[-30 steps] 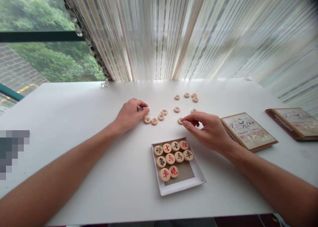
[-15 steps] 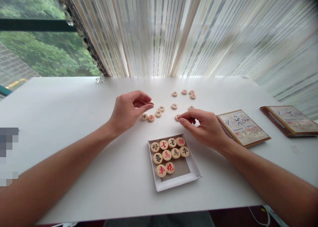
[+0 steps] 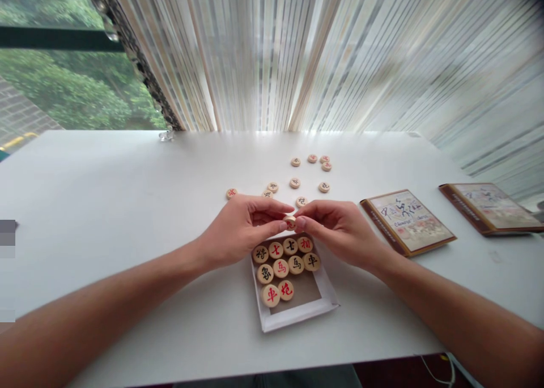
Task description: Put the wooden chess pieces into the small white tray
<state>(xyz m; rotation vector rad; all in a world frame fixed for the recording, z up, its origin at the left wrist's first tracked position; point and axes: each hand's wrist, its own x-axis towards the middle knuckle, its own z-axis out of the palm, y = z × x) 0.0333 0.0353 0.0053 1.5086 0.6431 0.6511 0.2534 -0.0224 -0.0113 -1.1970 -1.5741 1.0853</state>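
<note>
Both my hands meet just above the far edge of the shallow white box (image 3: 327, 307). My left hand (image 3: 238, 229) and my right hand (image 3: 340, 229) pinch one round wooden Chinese chess piece (image 3: 290, 223) between their fingertips, tilted, with a red mark partly showing. Below it in the box lie several pieces in rows with red and black characters, among them a red-marked piece (image 3: 286, 290) at the end of the front row. Bare grey floor shows at the box's front right. My left fingers partly cover the box's far left corner.
Beyond my hands, loose pieces are scattered on the white table (image 3: 127, 195), including a black-marked piece (image 3: 294, 182) and a red-marked piece (image 3: 232, 194). Two Chinese chess boxes, a nearer one (image 3: 412, 221) and a farther one (image 3: 493, 207), lie right. A striped curtain (image 3: 255, 54) hangs behind.
My left hand has come right and nearer with a piece. My right hand has left the loose piece it was touching and now grips the same piece as the left.
</note>
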